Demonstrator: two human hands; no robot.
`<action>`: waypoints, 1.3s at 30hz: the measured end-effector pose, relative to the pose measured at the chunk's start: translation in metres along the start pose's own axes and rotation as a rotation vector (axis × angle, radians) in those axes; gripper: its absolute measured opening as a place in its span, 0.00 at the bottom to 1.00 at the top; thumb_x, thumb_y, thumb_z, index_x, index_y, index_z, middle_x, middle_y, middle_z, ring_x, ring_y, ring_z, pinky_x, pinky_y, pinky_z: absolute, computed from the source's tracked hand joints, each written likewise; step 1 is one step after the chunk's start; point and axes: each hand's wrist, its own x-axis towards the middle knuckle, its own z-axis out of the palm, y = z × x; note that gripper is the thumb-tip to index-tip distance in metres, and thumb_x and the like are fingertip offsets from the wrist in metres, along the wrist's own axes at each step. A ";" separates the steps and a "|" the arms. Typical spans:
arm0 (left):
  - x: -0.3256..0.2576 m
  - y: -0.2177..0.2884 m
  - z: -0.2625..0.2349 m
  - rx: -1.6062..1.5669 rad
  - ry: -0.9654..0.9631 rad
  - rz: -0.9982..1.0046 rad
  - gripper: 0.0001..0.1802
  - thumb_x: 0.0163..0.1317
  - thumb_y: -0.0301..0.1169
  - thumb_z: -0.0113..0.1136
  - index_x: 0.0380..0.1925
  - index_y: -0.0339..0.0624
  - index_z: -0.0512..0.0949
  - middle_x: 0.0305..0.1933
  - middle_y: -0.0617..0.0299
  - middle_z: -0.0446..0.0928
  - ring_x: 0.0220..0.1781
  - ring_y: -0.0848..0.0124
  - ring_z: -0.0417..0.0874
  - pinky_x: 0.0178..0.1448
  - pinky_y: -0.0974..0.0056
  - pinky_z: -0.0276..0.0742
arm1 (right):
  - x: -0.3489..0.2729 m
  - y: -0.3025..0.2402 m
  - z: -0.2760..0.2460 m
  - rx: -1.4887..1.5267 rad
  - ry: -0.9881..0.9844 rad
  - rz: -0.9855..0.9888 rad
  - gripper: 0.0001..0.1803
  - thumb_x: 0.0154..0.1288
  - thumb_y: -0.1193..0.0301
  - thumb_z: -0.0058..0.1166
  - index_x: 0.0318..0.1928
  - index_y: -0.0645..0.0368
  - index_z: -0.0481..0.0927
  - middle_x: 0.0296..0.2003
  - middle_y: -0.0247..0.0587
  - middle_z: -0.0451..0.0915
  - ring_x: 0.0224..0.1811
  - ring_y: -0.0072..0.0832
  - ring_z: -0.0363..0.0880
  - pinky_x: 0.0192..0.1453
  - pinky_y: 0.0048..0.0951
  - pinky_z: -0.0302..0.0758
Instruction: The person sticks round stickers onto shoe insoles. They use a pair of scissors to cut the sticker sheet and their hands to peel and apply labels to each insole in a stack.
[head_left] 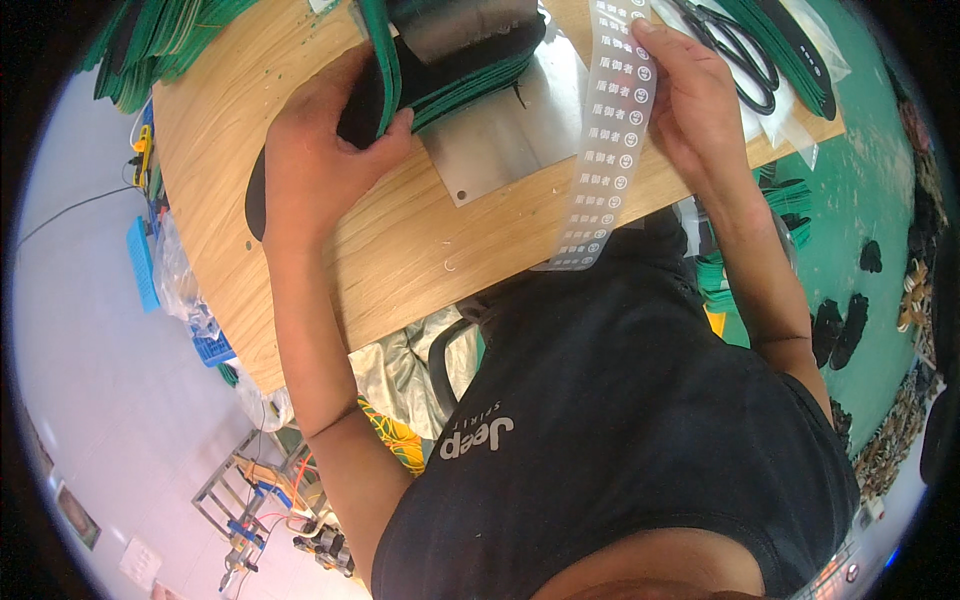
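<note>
Closest in, the dark shirt (620,420) fills the lower view, and above it sits the wooden table (400,250), our landmark. At the table's far edge the left hand (320,150) is clamped on a stack of green-and-black insoles (450,60), thumb on the near side and fingers curled round the stack's left end. Toward the table's right side the right hand (695,100) pinches a long clear strip of small white labels (610,140), which hangs down across the bare metal plate (500,140) to the table's near edge. Black scissors (740,50) lie at the table's far right corner. This looks like the labelling step: stack steadied, strip ready. I'd judge the next move calls for peeling 1 label free, though whether 1 is already lifted is hard to tell here.
</note>
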 end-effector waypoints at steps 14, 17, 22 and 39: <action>-0.003 -0.013 -0.013 -0.563 0.399 -0.339 0.13 0.51 0.22 0.58 0.39 0.35 0.77 0.33 0.68 0.78 0.33 0.78 0.75 0.38 0.72 0.71 | 0.011 0.001 0.043 -0.310 -0.314 0.186 0.13 0.71 0.63 0.51 0.36 0.62 0.80 0.28 0.32 0.81 0.28 0.15 0.79 0.33 0.17 0.77; -0.004 -0.011 -0.010 -0.588 0.292 -0.323 0.13 0.51 0.22 0.57 0.39 0.34 0.77 0.34 0.67 0.78 0.34 0.78 0.75 0.39 0.72 0.70 | 0.009 0.009 0.049 -0.372 -0.306 0.212 0.14 0.70 0.61 0.53 0.37 0.60 0.80 0.26 0.30 0.81 0.25 0.15 0.80 0.28 0.18 0.78; 0.001 -0.005 -0.011 -0.565 0.214 -0.345 0.13 0.51 0.22 0.56 0.39 0.34 0.76 0.35 0.67 0.78 0.35 0.77 0.75 0.40 0.71 0.71 | 0.008 0.015 0.047 -0.398 -0.256 0.208 0.15 0.70 0.59 0.54 0.37 0.60 0.80 0.27 0.31 0.81 0.23 0.17 0.81 0.26 0.19 0.79; 0.008 -0.006 -0.004 -0.901 0.442 -0.334 0.20 0.63 0.32 0.60 0.50 0.29 0.75 0.49 0.55 0.79 0.48 0.69 0.78 0.54 0.66 0.72 | 0.004 0.009 0.056 -0.553 -0.215 0.201 0.18 0.68 0.57 0.55 0.33 0.60 0.81 0.21 0.31 0.79 0.18 0.15 0.76 0.18 0.15 0.68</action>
